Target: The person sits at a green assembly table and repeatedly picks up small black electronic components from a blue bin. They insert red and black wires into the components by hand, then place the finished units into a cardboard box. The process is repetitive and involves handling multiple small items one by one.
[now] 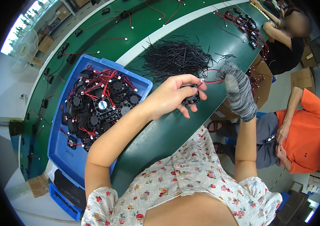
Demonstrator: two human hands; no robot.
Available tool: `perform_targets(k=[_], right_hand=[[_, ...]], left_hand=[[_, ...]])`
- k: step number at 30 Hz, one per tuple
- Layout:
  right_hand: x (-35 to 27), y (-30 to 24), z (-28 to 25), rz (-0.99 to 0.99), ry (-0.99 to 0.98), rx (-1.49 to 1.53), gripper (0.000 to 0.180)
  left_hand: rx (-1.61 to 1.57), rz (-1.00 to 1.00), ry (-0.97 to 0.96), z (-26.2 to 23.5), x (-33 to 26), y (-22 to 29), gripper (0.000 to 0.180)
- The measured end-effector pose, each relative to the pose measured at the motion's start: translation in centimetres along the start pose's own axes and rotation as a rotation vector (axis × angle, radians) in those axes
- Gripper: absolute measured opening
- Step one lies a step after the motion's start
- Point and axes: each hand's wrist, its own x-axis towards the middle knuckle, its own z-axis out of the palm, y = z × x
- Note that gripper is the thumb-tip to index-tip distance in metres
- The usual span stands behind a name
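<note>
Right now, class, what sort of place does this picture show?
Probably an assembly workshop: a blue bin full of small wired fans, a heap of black strips on the green bench.

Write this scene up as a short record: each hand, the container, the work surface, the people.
Left hand: bare, holding a small black fan
Right hand: in a grey glove; red wire runs to its fingers, grip unclear
Container: blue bin to the left, with many black fans on red wires
Work surface: green table, with a heap of thin black strips beyond the hands
People: one in orange at right, one in black at upper right
</note>
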Motion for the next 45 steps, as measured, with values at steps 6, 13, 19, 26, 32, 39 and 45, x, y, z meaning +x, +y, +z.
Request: perform_targets(k=[6, 13, 19, 26, 32, 39, 45], right_hand=[[-0.3, -1.6, -0.1, 0.307, -0.022, 0.346, 0.021], [-1.0, -1.9, -0.8, 0.271, -0.129, 0.508, 0.025], [-0.1, -2.3, -1.2, 0.263, -0.315, 0.473, 0.023], [-0.5, -0.7, -0.8, 0.413, -0.149, 0.579, 0.025], [-0.5, 0.1, -0.8, 0.350, -0.107, 0.576, 0.021], [-0.5, 0.2, -1.1, 0.448, -0.211, 0.742, 0.026], [-0.8, 0.1, -1.1, 0.392, -0.128, 0.658, 0.031]], left_hand=[[0.081, 0.014, 0.008, -0.2, 0.0, -0.1, 0.022], [0.134, 0.037, -0.008, 0.0, -0.2, 0.0, 0.021], [0.185, 0.082, -0.058, 0.0, -0.2, -0.1, 0.022], [0.181, 0.073, -0.120, 0.1, -0.4, 0.0, 0.022], [0.098, 0.070, -0.162, 0.1, -0.6, 0.3, 0.023], [0.064, 0.028, -0.198, 0.1, -0.9, 0.7, 0.025], [0.035, 0.022, -0.188, -0.2, -0.7, 0.5, 0.026]])
